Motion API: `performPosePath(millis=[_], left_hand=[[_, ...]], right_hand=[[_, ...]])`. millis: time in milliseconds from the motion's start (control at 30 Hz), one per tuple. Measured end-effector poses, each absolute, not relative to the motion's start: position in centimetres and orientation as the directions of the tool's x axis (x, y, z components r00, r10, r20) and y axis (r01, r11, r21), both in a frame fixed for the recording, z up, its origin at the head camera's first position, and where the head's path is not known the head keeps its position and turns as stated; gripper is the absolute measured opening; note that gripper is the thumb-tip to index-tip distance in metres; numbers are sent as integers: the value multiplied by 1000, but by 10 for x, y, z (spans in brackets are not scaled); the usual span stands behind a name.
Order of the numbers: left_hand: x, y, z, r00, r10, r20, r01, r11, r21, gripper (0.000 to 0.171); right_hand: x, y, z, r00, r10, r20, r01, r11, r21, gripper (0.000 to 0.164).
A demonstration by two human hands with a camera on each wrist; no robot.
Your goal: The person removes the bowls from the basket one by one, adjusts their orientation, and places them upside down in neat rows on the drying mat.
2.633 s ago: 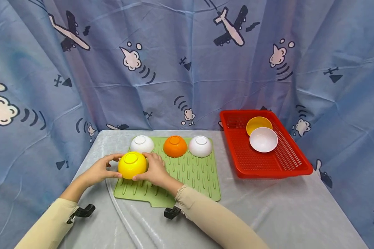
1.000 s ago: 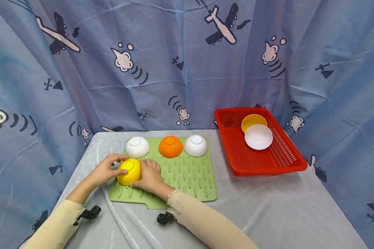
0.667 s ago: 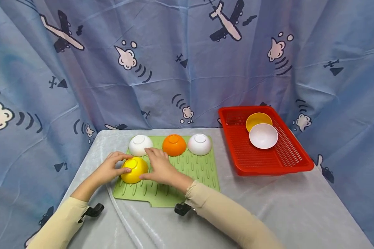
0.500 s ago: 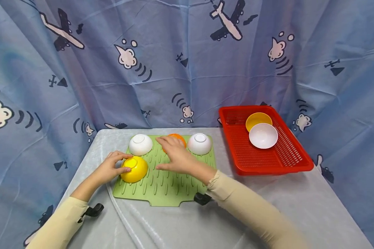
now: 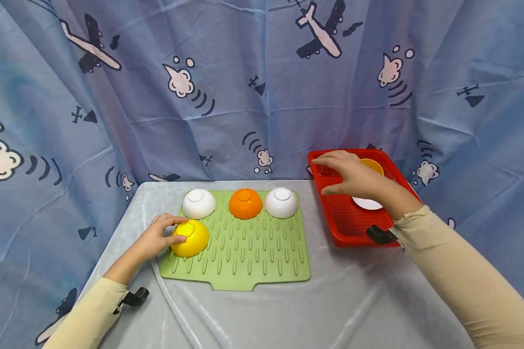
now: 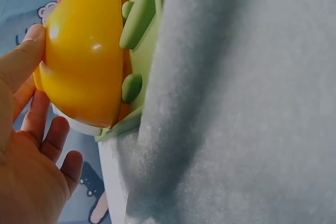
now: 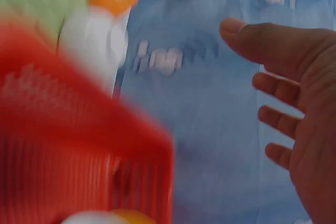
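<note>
An upside-down yellow bowl (image 5: 195, 242) sits at the near left of the green ridged mat (image 5: 253, 252). My left hand (image 5: 157, 237) pinches it near its base ring, thumb on one side and index finger on the other; in the left wrist view the remaining fingers spread loosely beside the bowl (image 6: 84, 56). Over the red basket (image 5: 345, 223) hovers my right hand (image 5: 353, 179), fingers apart and holding nothing. It partly covers a white bowl (image 5: 368, 204) and a second yellow bowl (image 5: 373, 165) in the basket. The right wrist view shows the same hand (image 7: 299, 98) beside the blurred basket rim.
Along the mat's back edge stand three upside-down bowls: a white bowl (image 5: 199, 204), an orange bowl (image 5: 245, 204) and another white bowl (image 5: 281, 203). A blue patterned curtain (image 5: 227, 97) hangs behind the grey-covered table (image 5: 288, 315).
Both hands set the yellow bowl down on the mat. My right hand then let go and moved right, over the basket. My left hand has stayed at the bowl.
</note>
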State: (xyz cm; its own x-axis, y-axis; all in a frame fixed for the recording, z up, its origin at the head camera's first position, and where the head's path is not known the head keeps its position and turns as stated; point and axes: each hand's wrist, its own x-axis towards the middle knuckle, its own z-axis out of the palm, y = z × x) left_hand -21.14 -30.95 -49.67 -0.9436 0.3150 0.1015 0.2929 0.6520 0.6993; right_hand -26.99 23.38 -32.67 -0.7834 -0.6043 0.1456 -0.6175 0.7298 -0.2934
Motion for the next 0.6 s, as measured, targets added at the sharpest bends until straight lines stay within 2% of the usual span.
performPosePath(millis=[133,267,367,467,600], left_hand=[[-213,-308,-496,-944,316,98,291,652,700,51],[-215,-306,-495,-945,312,97,288,655,698,51],[-214,-305,-496,-945,311,98,286,647,707,51],[-212,-306,-498,-943,316,106,294,640,710,50],[-212,-307,-499,-943,312,118,300,641,706,50]], right_hand=[[-289,286,-337,-829,-547,114,-553,776,-302,69],[-306,330,-353,-869,-484,96,-483,795,-367,62],[-315,356,-366,-910,-411,54,-393,813,-428,62],[-322,373,-383,-929,-369,3,-339,850,-404,68],[-327,389,-403,-929,-369,-34,-339,884,-320,76]])
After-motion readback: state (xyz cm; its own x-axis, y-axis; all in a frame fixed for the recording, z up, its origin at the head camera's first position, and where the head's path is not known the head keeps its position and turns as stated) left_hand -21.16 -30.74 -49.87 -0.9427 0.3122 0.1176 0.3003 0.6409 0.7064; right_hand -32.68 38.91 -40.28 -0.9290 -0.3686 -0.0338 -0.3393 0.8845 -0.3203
